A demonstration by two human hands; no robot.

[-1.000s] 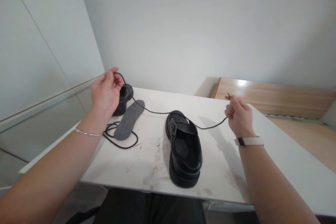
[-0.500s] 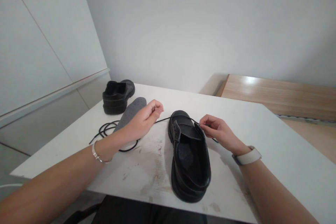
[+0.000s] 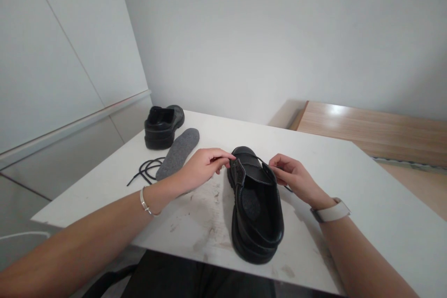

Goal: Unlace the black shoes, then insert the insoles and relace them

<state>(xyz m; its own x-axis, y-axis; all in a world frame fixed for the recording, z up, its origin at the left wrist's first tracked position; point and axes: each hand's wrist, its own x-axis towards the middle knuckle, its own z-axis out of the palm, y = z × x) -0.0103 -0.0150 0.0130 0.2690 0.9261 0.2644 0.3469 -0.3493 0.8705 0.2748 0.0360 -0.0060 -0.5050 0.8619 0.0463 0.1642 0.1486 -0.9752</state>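
A black leather shoe [image 3: 257, 242] stands upright on the table, heel toward me and toe pointing away. Across its front runs a black shoelace [image 3: 256, 156]. At the left side of the shoe, my left hand [image 3: 206, 167] pinches the lace close to the lace flap. My right hand [image 3: 295, 177] is closed at the right flap, its fingertips on the lace there. A short piece of lace shows below the right fingers. The exact grip of the right fingertips is partly hidden.
A second black shoe [image 3: 159, 135] stands at the table's far left corner. Beside it lie a grey insole [image 3: 179, 151] and loops of black lace [image 3: 148, 170]. The white table [image 3: 335, 186] has brown smudges near me. A wooden surface [image 3: 363, 125] is at the back right.
My left hand has moved right, from the lace left of the shoe to the shoe's left flap. My right hand stays at the right flap. The view has shifted slightly.
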